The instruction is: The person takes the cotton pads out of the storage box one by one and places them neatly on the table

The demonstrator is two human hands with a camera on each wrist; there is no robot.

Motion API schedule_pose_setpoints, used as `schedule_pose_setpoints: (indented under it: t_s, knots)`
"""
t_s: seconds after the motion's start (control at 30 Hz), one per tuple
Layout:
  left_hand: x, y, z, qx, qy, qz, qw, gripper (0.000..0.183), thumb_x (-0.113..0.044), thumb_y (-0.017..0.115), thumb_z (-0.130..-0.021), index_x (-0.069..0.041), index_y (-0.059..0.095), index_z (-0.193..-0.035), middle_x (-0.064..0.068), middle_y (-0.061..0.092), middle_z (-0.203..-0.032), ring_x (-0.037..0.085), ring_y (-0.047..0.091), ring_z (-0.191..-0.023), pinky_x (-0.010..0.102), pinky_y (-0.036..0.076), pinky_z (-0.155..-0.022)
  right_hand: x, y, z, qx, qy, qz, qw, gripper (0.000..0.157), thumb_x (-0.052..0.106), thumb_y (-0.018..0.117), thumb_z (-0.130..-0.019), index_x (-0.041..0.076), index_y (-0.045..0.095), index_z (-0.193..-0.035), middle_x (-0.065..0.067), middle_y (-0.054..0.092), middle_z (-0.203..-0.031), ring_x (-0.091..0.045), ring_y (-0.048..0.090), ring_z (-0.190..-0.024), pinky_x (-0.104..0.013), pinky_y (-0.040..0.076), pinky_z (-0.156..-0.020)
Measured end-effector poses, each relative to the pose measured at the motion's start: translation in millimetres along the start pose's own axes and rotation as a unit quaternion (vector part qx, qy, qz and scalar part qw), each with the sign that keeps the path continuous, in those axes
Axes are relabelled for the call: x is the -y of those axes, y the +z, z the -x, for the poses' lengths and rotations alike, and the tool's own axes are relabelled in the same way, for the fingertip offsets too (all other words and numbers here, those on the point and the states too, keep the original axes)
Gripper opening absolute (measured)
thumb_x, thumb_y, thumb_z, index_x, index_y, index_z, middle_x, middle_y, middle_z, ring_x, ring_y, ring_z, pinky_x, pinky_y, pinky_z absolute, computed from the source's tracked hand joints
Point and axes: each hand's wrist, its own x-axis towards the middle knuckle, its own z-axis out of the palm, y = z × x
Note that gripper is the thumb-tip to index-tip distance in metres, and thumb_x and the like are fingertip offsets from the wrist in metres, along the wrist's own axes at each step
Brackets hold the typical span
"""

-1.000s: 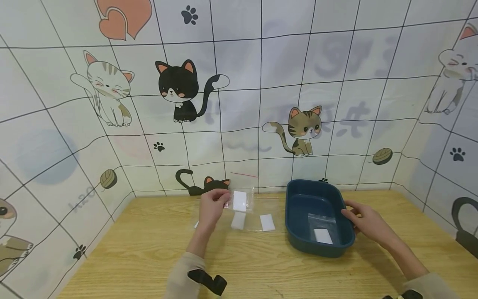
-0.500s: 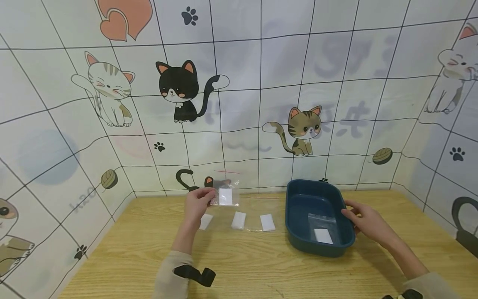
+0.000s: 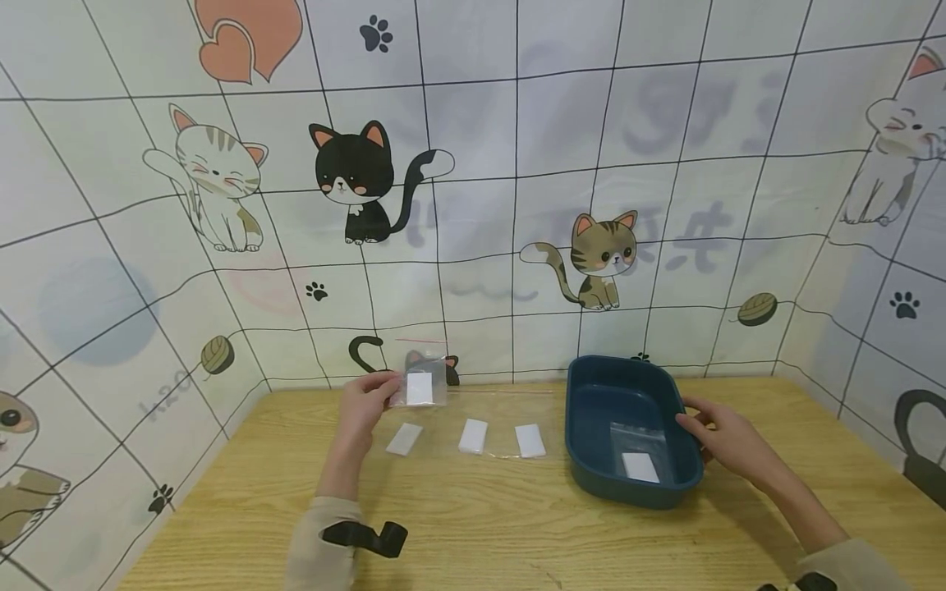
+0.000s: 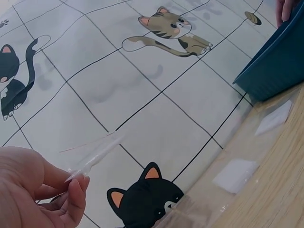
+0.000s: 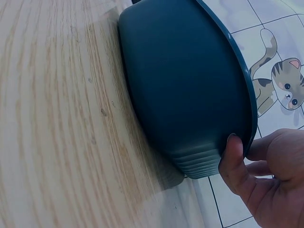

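My left hand (image 3: 364, 404) pinches the left edge of a clear zip bag (image 3: 436, 389) with a white rectangular piece inside, held up over the back of the table. In the left wrist view the bag (image 4: 97, 156) shows nearly edge-on between thumb and fingers. Below it lie flat clear bags with white pieces: a left one (image 3: 403, 439), a middle one (image 3: 473, 436) and a right one (image 3: 529, 440). My right hand (image 3: 720, 435) grips the right rim of a dark blue plastic basin (image 3: 580, 460), thumb on the outer wall (image 5: 232, 159). Another bagged white piece (image 3: 640, 467) lies inside the basin.
The wood-grain table (image 3: 473, 525) meets a white wall covering (image 3: 480, 213) printed with cats and grid lines at its back edge. The basin stands on the table, right of the row of bags. A black strap (image 3: 365, 538) circles the left sleeve.
My left hand has carried the held zip bag leftward, uncovering the left and middle bags on the table. The right hand and basin have stayed in place.
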Motion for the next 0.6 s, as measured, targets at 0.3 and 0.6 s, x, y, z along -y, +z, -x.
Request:
schedule_pose_setpoints:
  t_s: [0.3,0.6]
  knots:
    - [6.6,-21.2,-4.5,-0.026,-0.015,-0.016,0.9994,0.025,-0.005,0.063,-0.098,0.014,0.066,-0.113,0.005,0.064,-0.094,0.004,0.052,-0.073,0.016,0.046,-0.064,-0.8,0.3,0.6,0.0,-0.004,-0.01,1.0,0.053,0.015,0.051,-0.107,-0.022,0.035,-0.141,-0.022,0.063,-0.099,-0.022,0.067,-0.065,-0.036,0.057,-0.057]
    - [15.7,-34.8,-5.5,-0.067,-0.014,-0.06,0.9958,0.026,-0.006,0.063,-0.098,0.013,0.067,-0.116,0.014,0.065,-0.101,0.009,0.053,-0.08,0.015,0.045,-0.064,-1.8,0.1,0.7,0.004,-0.001,-0.014,1.0,0.055,0.016,0.052,-0.107,-0.022,0.034,-0.142,-0.024,0.063,-0.101,-0.022,0.067,-0.064,-0.036,0.057,-0.057]
